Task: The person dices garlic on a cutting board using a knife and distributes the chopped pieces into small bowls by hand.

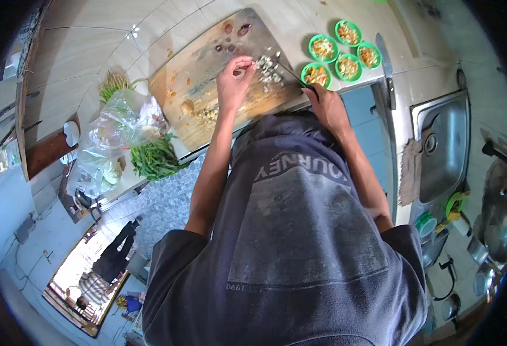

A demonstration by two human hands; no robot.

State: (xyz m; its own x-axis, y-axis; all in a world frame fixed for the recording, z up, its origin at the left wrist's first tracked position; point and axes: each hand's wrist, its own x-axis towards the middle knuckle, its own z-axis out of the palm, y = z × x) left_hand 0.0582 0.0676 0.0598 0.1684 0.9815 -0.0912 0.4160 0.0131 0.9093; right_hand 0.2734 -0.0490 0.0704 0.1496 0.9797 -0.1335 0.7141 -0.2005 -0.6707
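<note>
My right hand (327,105) is closed around the dark handle of a knife (292,74), whose thin blade points up and left over the cutting board. My left hand (234,82) hovers over the middle of the board with thumb and fingers pinched together; what they hold, if anything, is too small to name. Small pale chopped pieces (269,72) lie in a loose pile between the two hands. The worn wooden cutting board (190,75) also carries finely chopped bits (206,117) near its front edge and several dark reddish round pieces (228,29) toward the back.
Several green bowls (348,33) of shredded vegetables stand right of the board. A second knife (387,69) lies beyond them, before a metal sink (444,144). Leafy greens (155,157) and a clear plastic bag (112,127) sit at left. Another person (110,265) is by the doorway.
</note>
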